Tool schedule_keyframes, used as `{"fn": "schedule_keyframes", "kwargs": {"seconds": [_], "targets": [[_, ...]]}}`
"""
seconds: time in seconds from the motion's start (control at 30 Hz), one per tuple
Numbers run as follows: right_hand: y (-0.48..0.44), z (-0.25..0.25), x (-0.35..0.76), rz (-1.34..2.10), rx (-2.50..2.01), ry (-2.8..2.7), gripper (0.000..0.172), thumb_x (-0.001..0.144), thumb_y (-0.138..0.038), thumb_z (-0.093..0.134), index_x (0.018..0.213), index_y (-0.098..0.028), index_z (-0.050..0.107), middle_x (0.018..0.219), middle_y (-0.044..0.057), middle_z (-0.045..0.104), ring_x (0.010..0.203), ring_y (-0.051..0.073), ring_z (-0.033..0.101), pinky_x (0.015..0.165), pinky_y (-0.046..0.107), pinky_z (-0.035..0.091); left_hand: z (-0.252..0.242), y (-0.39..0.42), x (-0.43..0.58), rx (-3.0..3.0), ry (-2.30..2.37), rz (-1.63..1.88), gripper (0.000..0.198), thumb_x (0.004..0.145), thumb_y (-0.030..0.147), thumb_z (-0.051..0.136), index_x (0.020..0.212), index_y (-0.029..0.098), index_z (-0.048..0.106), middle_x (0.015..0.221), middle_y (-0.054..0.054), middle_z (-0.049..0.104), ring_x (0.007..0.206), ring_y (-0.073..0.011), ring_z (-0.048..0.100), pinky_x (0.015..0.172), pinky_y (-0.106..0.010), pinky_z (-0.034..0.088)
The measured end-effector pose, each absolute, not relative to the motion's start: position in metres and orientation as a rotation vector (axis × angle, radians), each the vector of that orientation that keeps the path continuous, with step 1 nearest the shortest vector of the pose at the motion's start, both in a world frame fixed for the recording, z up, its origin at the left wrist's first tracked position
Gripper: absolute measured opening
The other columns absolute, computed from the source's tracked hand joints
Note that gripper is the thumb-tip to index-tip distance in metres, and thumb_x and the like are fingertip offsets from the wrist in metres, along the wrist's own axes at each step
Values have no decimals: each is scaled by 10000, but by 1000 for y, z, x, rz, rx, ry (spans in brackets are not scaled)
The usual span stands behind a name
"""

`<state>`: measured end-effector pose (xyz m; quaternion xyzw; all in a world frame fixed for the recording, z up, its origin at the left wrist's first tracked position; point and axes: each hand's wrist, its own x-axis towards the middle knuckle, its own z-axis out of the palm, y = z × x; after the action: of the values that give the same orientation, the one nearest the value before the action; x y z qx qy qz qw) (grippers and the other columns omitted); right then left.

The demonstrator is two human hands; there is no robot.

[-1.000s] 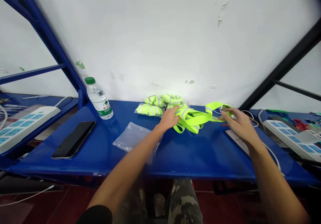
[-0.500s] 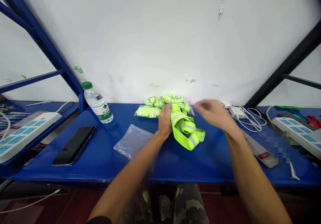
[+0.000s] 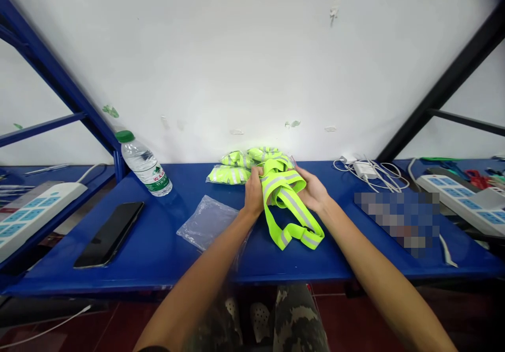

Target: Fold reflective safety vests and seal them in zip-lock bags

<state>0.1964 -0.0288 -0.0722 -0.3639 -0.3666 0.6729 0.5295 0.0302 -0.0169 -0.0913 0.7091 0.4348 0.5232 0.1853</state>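
The work area is a blue steel shelf [image 3: 315,268] set against a scuffed white wall [image 3: 236,52], with a person's camouflage trousers [image 3: 295,315] visible below its near edge. On the far left of the shelf stand a water bottle [image 3: 144,165], lying tilted against the upright, and a black smartphone [image 3: 109,234] lying nearer. Power strips sit at the left [image 3: 35,215] and right [image 3: 457,197]. A white charger with loose cables [image 3: 365,170] lies far right, and a pixelated patch [image 3: 396,224] hides whatever lies near right.

At centre, a neon-yellow reflective vest [image 3: 286,210] is raised slightly above the shelf, its straps hanging in a loose loop towards the near edge. Its soft, light webbing will likely drape and twist, so the upper band offers the surest hold.

The left hand [image 3: 253,193] grips the bunched left side in a narrow hold, and the right hand [image 3: 311,194] pinches the right side of the band. Bagged vests [image 3: 229,174] lie just beyond, with a clear plastic bag [image 3: 207,221] near the left forearm.
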Motion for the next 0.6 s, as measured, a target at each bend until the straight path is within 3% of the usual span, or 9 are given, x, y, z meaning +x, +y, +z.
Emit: {"fn": "schedule_keyframes", "kwargs": {"seconds": [0.07, 0.2, 0.3, 0.43, 0.53, 0.6], "targets": [[-28, -77, 197, 1610, -910, -835, 241, 715, -380, 723, 872, -229, 620, 661, -15, 656, 549, 154, 593, 554, 288, 508, -94, -16, 31, 1999, 1226, 1507, 155, 867, 259, 506, 918, 226, 363, 1013, -49, 631, 897, -178, 597, 810, -290, 459], [-33, -83, 186, 1612, -900, -847, 499, 577, -198, 802, 1036, -256, 616, 711, -35, 682, 555, 145, 620, 538, 263, 505, -101, -17, 35, 1985, 1269, 1571, 153, 885, 248, 514, 932, 230, 369, 1095, -97, 640, 979, -217, 622, 833, -320, 461], [-36, -82, 181, 1566, -824, -817, 557, 503, -174, 839, 1018, -250, 638, 726, -16, 702, 632, 184, 669, 578, 290, 530, -103, -20, 37, 2011, 1228, 1572, 225, 858, 208, 560, 976, 237, 371, 1158, -98, 641, 1043, -230, 627, 864, -329, 471], [-29, -84, 196, 1454, -860, -868, 480, 466, -187, 859, 902, -223, 662, 731, 1, 707, 697, 202, 684, 650, 315, 540, -100, -19, 30, 2022, 1279, 1522, 262, 834, 195, 569, 1001, 239, 372, 1187, -93, 639, 1048, -223, 625, 870, -322, 475], [-19, -92, 217, 1156, -1041, -972, 439, 412, -224, 875, 790, -191, 653, 785, 39, 702, 780, 221, 670, 731, 355, 532, -90, -10, 14, 2063, 1396, 1397, 283, 802, 189, 565, 1037, 231, 415, 1180, -82, 635, 1081, -239, 605, 918, -360, 465], [-15, -95, 228, 826, -1209, -1144, 417, 433, -272, 870, 785, -177, 667, 880, 70, 687, 866, 239, 648, 803, 391, 517, -80, -2, 0, 2172, 1369, 1115, 378, 734, 172, 615, 1082, 211, 474, 1162, -92, 639, 1098, -270, 595, 945, -395, 456]]}}
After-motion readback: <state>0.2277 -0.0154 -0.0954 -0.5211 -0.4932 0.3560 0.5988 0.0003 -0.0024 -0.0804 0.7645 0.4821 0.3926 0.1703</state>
